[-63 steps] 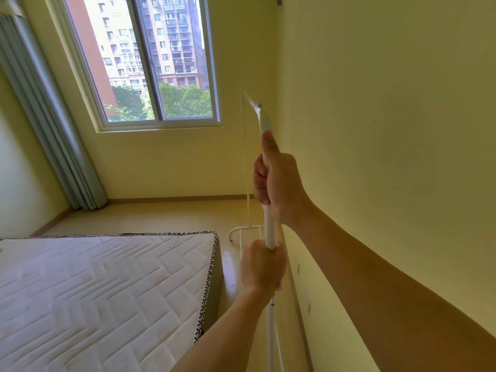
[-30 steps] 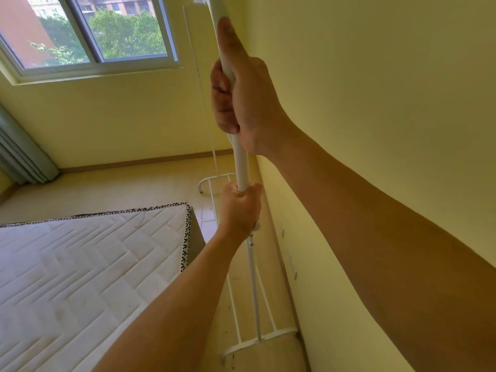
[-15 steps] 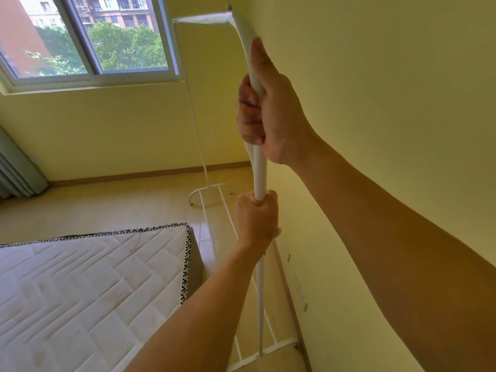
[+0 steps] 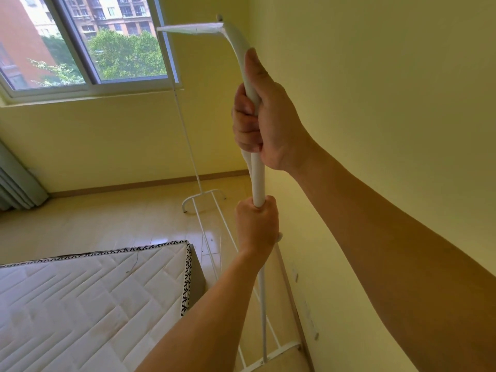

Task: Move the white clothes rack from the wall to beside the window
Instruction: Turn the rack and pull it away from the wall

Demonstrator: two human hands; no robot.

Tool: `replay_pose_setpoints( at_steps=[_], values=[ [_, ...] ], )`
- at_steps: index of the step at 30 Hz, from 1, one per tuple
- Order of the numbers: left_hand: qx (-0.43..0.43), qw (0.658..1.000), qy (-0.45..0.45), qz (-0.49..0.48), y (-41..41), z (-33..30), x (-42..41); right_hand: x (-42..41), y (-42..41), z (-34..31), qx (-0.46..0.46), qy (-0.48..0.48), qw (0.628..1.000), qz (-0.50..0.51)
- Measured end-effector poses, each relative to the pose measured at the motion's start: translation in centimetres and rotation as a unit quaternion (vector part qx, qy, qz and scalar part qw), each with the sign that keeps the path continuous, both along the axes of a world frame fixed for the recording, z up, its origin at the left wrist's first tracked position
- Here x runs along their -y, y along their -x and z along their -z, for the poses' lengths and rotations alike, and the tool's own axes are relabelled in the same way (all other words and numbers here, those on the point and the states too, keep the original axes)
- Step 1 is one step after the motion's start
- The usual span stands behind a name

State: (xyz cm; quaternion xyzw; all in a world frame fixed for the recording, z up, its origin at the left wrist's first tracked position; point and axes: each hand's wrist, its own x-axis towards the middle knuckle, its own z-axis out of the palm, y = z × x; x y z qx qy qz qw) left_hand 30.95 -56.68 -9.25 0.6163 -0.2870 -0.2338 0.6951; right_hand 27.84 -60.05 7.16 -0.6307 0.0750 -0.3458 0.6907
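Right hand: wrapped tight around the near upright pole of the clothes rack, high up, thumb laid straight along the pole and pointing up; the forearm reaches in from the lower right, close to the side wall.
Left hand: fist closed on the same pole, lower down, knuckles toward the camera; the forearm rises from the bottom edge.
Hands together: one above the other on the pole, apart, with bare pole between them.
Clothes rack: white, standing along the side wall; its top bar runs toward the window, its far foot rests on the floor near the window wall, its near foot at the bottom of the view by the skirting.
Mattress: lower left, its corner just beside the rack's low rails.
Curtain: bunched at the left edge.
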Motion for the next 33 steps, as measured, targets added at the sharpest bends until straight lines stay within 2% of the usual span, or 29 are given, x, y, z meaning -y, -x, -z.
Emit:
replay_pose_setpoints(
  at_steps=[8, 20, 29, 33],
  values=[
    [0.036, 0.998, -0.02, -0.055, -2.6, 0.1, 4.9, 5.2, -2.9, 0.3, 0.014, -0.012, 0.999, -0.028],
    [0.032, 0.995, -0.025, -0.096, -5.8, -0.1, 11.3, 12.1, -6.8, 0.1, 0.017, -0.026, 0.997, -0.064],
    [0.034, 0.995, -0.008, -0.094, -11.1, 0.2, 16.6, 17.1, -11.8, -0.1, 0.005, -0.032, 0.997, -0.07],
    [0.042, 0.992, 0.0, -0.123, -14.4, 0.5, 19.5, 19.8, -15.1, 0.0, 0.004, -0.038, 0.996, -0.077]
  ],
)
